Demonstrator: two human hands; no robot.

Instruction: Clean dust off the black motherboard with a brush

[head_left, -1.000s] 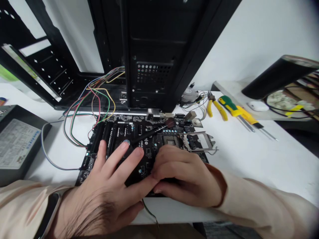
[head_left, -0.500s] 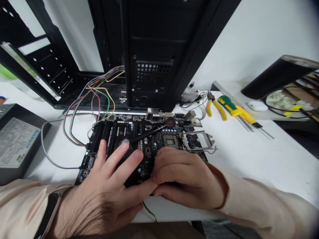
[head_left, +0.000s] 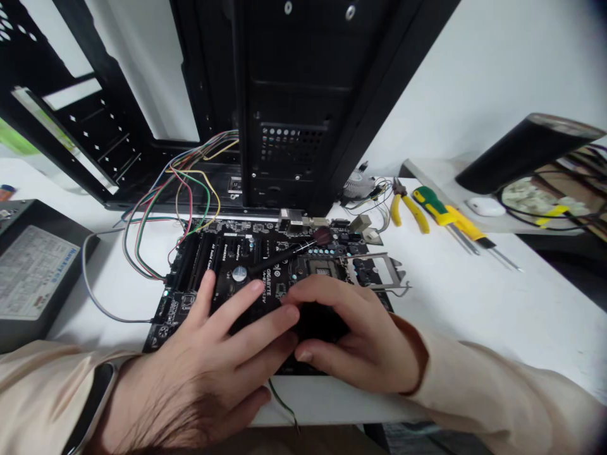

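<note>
A black motherboard (head_left: 277, 278) lies flat on the white table, close to its front edge. My left hand (head_left: 203, 360) rests over the board's front left part, fingers spread, with nothing visible in it. Over the front right part, my right hand (head_left: 355, 341) is curved, its thumb and index finger apart and their tips close to my left fingertips. What lies under both hands is hidden. A brush (head_left: 287, 254) with a black handle lies across the board. Behind my right hand is the CPU socket (head_left: 324, 268), its metal frame (head_left: 386, 270) swung open.
An open black computer case (head_left: 289, 82) stands behind the board, its coloured wires (head_left: 156, 189) reaching the board's left side. A power supply (head_left: 38, 272) sits left. Pliers (head_left: 408, 205), a green-yellow screwdriver (head_left: 434, 205) and another yellow-handled screwdriver (head_left: 467, 222) lie right.
My right thumb and index finger have spread from a closed pinch. My left fingers have shifted right towards the right hand's fingertips. The brush stays on the board.
</note>
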